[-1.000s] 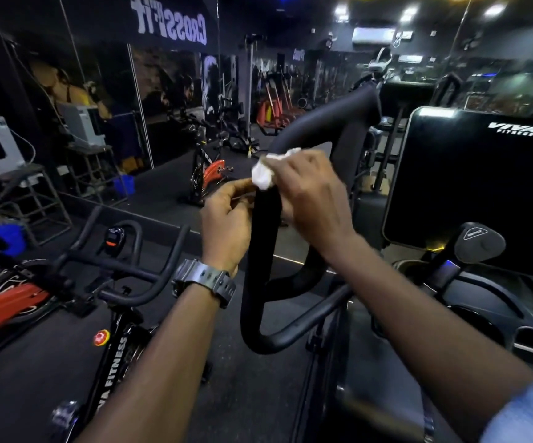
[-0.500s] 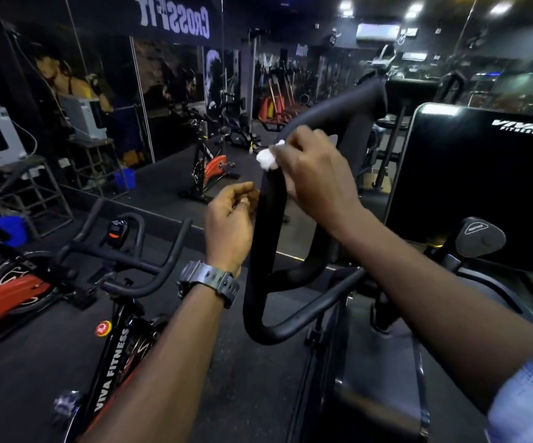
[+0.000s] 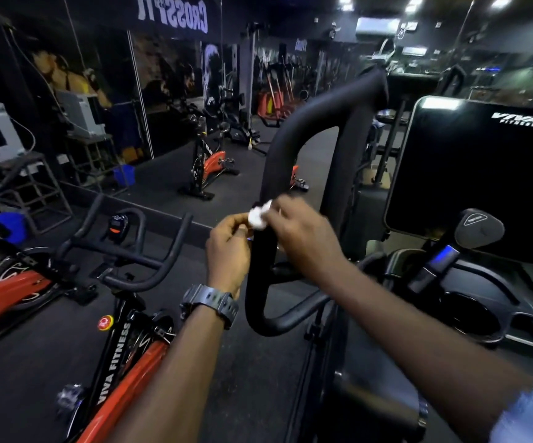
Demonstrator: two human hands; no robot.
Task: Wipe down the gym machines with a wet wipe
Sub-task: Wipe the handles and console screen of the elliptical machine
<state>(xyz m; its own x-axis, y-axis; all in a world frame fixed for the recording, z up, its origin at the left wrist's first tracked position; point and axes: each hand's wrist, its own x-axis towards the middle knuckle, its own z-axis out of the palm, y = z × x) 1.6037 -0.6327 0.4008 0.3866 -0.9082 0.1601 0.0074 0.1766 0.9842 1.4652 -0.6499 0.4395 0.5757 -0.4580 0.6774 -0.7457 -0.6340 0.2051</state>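
The right hand [image 3: 303,238] is curling over the near upright of a black padded handlebar loop [image 3: 278,161] on a gym machine, pinching a small bunched white wet wipe [image 3: 259,215] against the bar's outer face. The wipe is sitting partway up that upright, below the bend where the loop is arching up and over to the right. The left hand [image 3: 228,247] is sitting just beside the bar on its left, fingers curled with the tips touching the wipe's lower edge; whether it is actually gripping the wipe or only resting against it cannot be told (the frame is blurred there). A dark wristwatch [image 3: 210,303] is showing on the left wrist, and a pale blue sleeve [image 3: 527,417] is showing at the right forearm's near end.

To the right of the loop, a black console panel [image 3: 482,174] marked VIVA FITNESS is standing upright. To the left, a red and black spin bike [image 3: 121,356] with the same lettering is standing close by, its black handlebars [image 3: 124,247] well apart from the hands. Another red spin bike [image 3: 209,167] is standing farther back on the dark floor.
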